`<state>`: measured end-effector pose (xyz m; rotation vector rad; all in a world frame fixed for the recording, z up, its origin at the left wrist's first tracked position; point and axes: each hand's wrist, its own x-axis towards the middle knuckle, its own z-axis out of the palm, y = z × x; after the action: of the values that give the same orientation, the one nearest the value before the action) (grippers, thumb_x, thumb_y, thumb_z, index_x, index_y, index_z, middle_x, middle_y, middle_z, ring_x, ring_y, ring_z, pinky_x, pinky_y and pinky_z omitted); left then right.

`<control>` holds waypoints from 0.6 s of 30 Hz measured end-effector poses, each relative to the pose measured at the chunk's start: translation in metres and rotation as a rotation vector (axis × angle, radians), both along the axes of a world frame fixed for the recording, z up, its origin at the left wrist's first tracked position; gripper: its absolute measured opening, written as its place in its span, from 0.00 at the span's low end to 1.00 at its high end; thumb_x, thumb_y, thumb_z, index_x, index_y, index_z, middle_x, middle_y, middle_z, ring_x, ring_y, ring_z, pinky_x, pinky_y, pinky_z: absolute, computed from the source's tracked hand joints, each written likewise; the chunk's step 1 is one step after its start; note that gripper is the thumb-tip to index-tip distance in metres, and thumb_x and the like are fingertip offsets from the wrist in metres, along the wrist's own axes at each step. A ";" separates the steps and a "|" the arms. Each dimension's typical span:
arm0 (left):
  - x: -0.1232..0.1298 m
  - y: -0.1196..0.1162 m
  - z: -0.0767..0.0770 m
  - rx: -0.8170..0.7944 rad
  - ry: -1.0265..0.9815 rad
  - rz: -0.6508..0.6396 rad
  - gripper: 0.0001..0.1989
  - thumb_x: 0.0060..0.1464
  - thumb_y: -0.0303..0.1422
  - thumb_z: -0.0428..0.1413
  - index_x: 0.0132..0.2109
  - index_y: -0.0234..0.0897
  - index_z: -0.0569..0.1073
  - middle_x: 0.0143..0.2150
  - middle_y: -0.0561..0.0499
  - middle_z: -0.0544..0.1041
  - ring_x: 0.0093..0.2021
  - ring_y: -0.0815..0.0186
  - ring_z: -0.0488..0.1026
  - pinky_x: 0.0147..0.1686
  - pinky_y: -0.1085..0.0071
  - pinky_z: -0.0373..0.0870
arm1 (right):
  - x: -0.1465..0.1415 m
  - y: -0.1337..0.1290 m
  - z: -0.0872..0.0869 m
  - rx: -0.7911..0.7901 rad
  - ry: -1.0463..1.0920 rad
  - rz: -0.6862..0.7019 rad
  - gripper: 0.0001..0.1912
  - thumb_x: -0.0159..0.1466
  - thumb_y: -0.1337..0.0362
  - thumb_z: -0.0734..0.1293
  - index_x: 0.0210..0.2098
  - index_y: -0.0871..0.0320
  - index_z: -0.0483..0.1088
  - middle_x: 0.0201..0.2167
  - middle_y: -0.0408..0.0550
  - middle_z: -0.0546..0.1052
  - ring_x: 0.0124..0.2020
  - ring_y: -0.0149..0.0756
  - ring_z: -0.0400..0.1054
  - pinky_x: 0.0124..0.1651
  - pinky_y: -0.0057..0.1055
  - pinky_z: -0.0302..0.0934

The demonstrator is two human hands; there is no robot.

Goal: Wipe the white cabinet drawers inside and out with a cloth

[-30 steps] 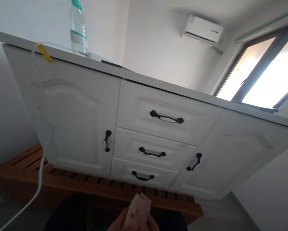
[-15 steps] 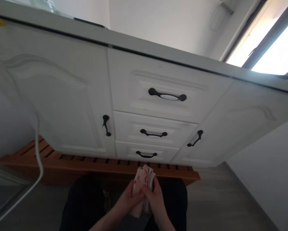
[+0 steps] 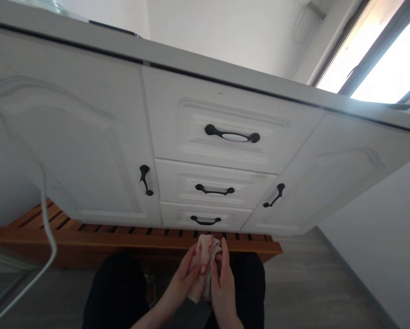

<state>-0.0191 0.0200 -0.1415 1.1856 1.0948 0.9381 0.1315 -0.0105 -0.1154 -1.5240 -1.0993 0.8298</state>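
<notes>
- The folded cloth (image 3: 205, 246), pale pink with red marks, is between your two hands, above the gap between your knees and in front of the slatted wooden base (image 3: 129, 246).
- Your left hand (image 3: 181, 276) has its grip closed on the cloth, with the thumb lying across its front.
- Your right hand (image 3: 224, 285) is at the cloth's right edge, thumb and fingers partly parted and one finger pointing up; you cannot tell here how firmly that grip holds, if at all.
- Your knees, in dark trousers (image 3: 118, 283), stand on either side of your hands.
- Facing you is the white cabinet (image 3: 98, 155), over the wooden base, with three closed drawers stacked between two closed doors.
- Each drawer and door carries a black handle (image 3: 214, 189); the top drawer's has a white oval middle.
- To your left a white cable (image 3: 47, 224) hangs in a curve in front of the wooden base.
- A thin dark object (image 3: 112, 28) lies on the cabinet top, toward your left.
- Up to your right is a bright window (image 3: 385, 68).
- Grey flooring (image 3: 304, 274) shows at your right.
</notes>
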 end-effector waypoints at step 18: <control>-0.004 0.017 0.033 -0.116 0.092 -0.232 0.33 0.44 0.41 0.66 0.57 0.34 0.72 0.59 0.37 0.79 0.61 0.47 0.75 0.64 0.56 0.67 | 0.028 0.010 -0.011 0.518 -1.049 0.278 0.17 0.63 0.75 0.67 0.44 0.47 0.77 0.50 0.47 0.81 0.56 0.47 0.70 0.58 0.42 0.63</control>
<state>-0.0234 0.0367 -0.1085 1.2387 1.0445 0.6388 0.1599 -0.0001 -0.1259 -1.3422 -2.1132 -0.1903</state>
